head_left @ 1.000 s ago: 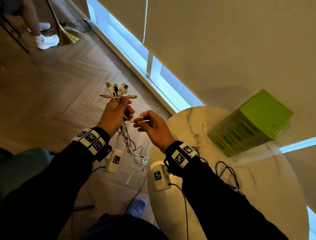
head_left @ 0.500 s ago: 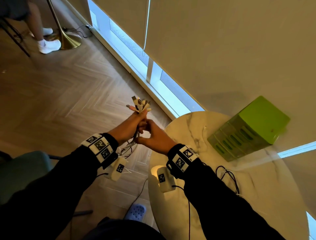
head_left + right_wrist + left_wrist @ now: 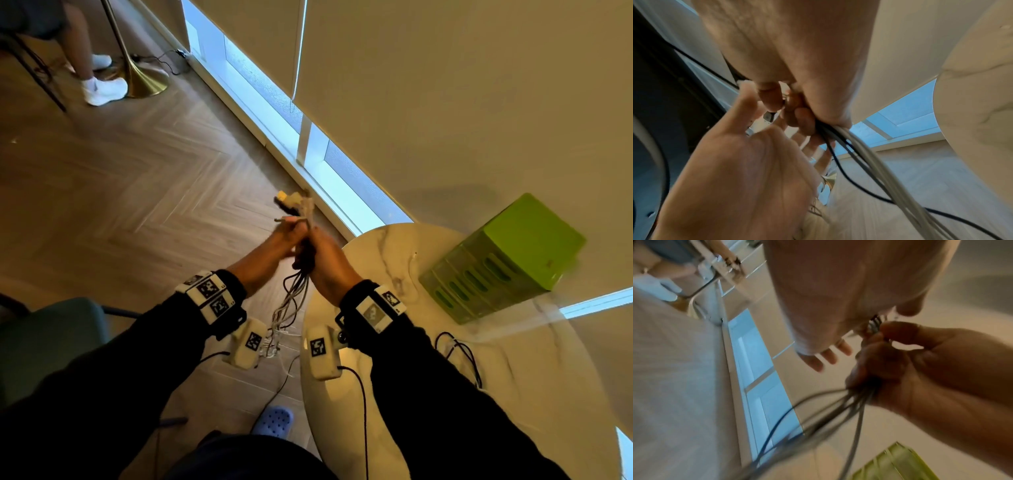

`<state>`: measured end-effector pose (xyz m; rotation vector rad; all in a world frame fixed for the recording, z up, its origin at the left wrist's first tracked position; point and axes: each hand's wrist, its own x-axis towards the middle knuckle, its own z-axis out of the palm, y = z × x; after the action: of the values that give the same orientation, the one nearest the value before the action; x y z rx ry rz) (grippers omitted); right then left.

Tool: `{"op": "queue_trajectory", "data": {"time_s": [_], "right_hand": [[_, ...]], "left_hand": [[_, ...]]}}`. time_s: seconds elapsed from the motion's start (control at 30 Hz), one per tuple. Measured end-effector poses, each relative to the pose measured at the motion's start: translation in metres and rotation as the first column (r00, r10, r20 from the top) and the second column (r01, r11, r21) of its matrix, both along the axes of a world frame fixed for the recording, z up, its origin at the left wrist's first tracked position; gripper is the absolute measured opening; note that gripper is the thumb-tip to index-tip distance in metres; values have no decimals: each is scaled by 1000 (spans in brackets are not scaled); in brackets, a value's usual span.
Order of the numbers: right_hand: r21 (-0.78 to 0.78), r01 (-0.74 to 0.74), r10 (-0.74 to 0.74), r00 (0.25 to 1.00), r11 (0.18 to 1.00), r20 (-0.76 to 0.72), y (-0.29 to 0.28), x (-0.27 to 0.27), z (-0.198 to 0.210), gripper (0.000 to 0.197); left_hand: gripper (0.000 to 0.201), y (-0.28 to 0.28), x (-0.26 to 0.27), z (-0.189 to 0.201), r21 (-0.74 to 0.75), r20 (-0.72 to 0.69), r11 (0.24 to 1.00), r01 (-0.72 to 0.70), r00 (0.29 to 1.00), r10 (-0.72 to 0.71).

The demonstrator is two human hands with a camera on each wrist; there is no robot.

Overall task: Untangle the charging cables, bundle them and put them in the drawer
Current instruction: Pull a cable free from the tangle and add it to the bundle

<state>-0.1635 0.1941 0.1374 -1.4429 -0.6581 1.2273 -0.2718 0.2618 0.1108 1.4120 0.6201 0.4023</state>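
Observation:
The charging cables (image 3: pixel 291 301) are a bundle of grey and black leads hanging over the floor, left of the table. My right hand (image 3: pixel 318 253) grips the bundle just below the plug ends (image 3: pixel 293 202), which fan out above my fist. In the right wrist view my fingers (image 3: pixel 803 120) curl round the leads (image 3: pixel 869 154). My left hand (image 3: pixel 284 240) lies against the plugs (image 3: pixel 766 118) with its palm (image 3: pixel 746 170) spread and its fingers (image 3: pixel 826 356) straight. The green drawer unit (image 3: pixel 513 246) stands on the table at the right, its drawers closed.
The round marble table (image 3: pixel 376 260) is on my right, with a loose black cable (image 3: pixel 460 353) lying on it. A teal chair (image 3: pixel 51 342) is at the lower left and a blue slipper (image 3: pixel 274 419) below. Another person's foot (image 3: pixel 102 90) and a brass lamp base (image 3: pixel 147 82) are far off.
My right hand has closed round the bundle below the plugs. My left hand, which gripped it before, has straightened its fingers. Both hands have shifted right towards the table.

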Motion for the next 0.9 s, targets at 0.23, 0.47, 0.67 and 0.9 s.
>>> {"op": "queue_trajectory", "data": {"time_s": [0.23, 0.47, 0.67, 0.9], "right_hand": [[-112, 23, -47, 976, 993, -215, -25, 7, 28, 24], [148, 87, -26, 926, 985, -376, -41, 22, 50, 12], [311, 45, 74, 930, 949, -360, -61, 33, 51, 37], [160, 293, -226, 912, 943, -342, -55, 52, 38, 24]], "left_hand": [[118, -29, 8, -36, 293, 131, 953, 79, 984, -122], [20, -19, 7, -43, 233, -405, 896, 378, 875, -263], [30, 45, 9, -16, 711, -143, 679, -186, 906, 398], [32, -7, -4, -76, 415, -582, 739, 531, 779, -233]]}}
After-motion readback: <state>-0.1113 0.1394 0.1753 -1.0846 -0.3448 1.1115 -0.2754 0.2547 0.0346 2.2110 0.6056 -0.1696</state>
